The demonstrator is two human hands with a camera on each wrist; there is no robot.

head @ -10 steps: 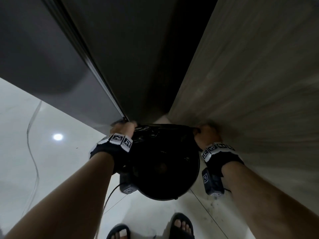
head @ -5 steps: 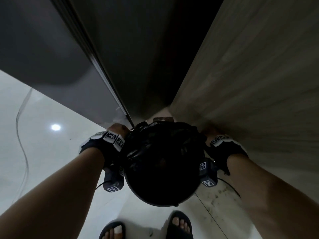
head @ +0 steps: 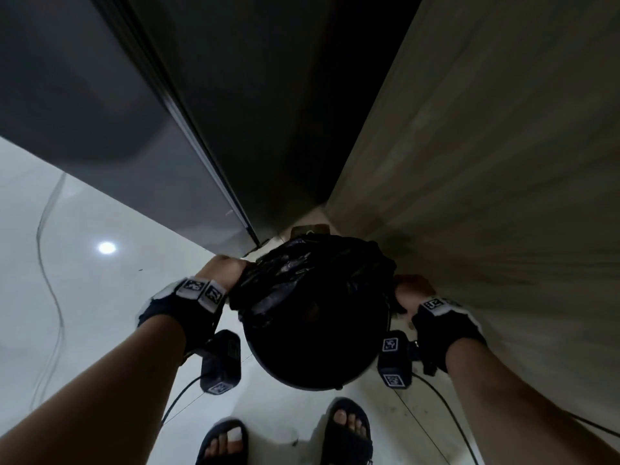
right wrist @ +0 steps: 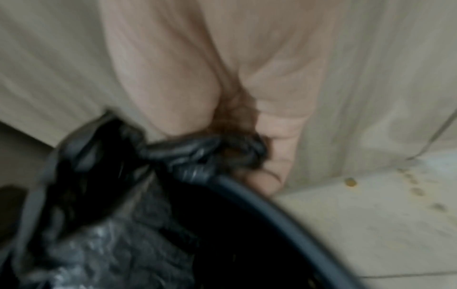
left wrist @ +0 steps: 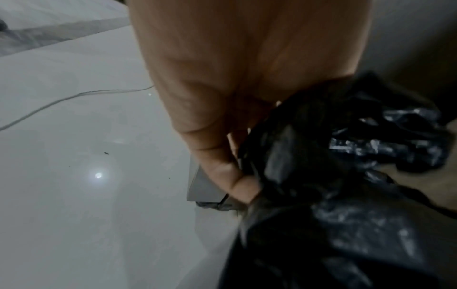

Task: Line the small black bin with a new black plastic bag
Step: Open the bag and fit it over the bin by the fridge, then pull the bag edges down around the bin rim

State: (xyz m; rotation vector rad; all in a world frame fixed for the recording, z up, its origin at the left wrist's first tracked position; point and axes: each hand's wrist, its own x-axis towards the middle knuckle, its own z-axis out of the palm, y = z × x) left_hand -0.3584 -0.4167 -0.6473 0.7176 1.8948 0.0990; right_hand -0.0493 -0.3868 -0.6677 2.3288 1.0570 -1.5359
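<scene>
The left hand (head: 225,270) pinches the black plastic bag (head: 302,273) at the small black bin (head: 315,357), which stands on the floor; the right hand (head: 412,292) grips the opposite edge, apparently stretching it over the rim.

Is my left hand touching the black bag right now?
Touching. The left wrist view shows the left hand with its fingers curled into the bunched black bag.

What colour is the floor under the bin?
Glossy white floor, clearest in the left wrist view; the bin stands on it.
</scene>
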